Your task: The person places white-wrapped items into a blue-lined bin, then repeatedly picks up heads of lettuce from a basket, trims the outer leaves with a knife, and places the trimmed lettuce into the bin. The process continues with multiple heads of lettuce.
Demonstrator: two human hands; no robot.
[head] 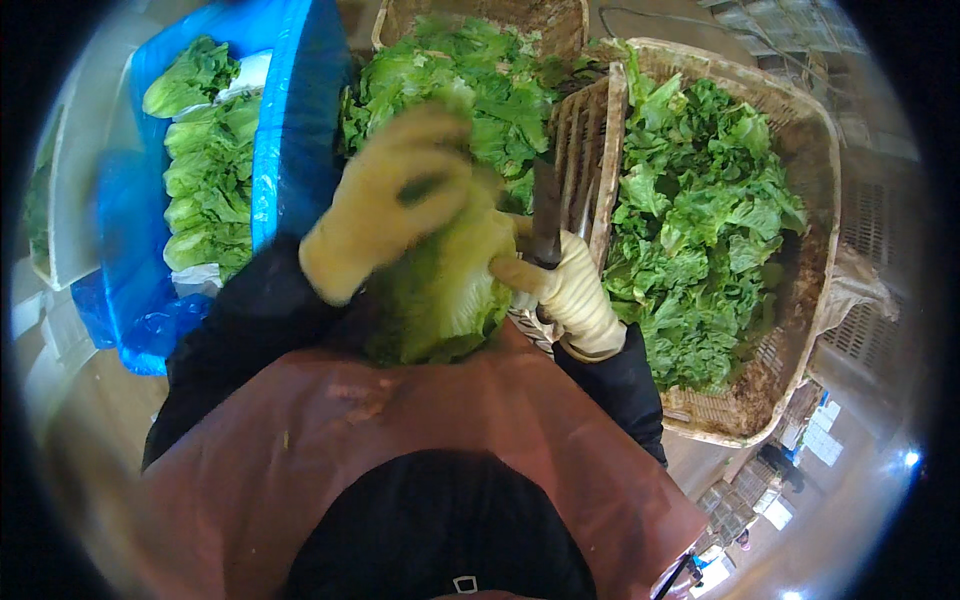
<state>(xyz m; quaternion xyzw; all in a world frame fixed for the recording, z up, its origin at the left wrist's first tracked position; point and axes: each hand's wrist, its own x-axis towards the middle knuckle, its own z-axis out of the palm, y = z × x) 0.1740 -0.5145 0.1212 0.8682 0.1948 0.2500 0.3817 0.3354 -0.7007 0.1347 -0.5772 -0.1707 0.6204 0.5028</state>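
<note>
A head of lettuce [469, 289] is held upright against my lap, its pale ribs and green leaves facing up. My left hand [397, 195], in a yellowish glove, is motion-blurred over the upper left of the head. Whether its fingers grip a leaf cannot be made out. My right hand [574, 296], in a cream glove, closes on a knife whose dark, broad blade [547, 202] points away from me. Fingers of that same hand press against the lettuce's right side. The knife's handle is mostly hidden in the glove.
Ahead, a crate [487, 11] is heaped with loose lettuce leaves [487, 90]. On the right a dirty plastic basket [814, 225] holds more leaves [697, 225]. To the left, a box lined with blue plastic [300, 112] contains a row of lettuce heads [199, 180]. A reddish-brown apron [420, 405] covers my lap.
</note>
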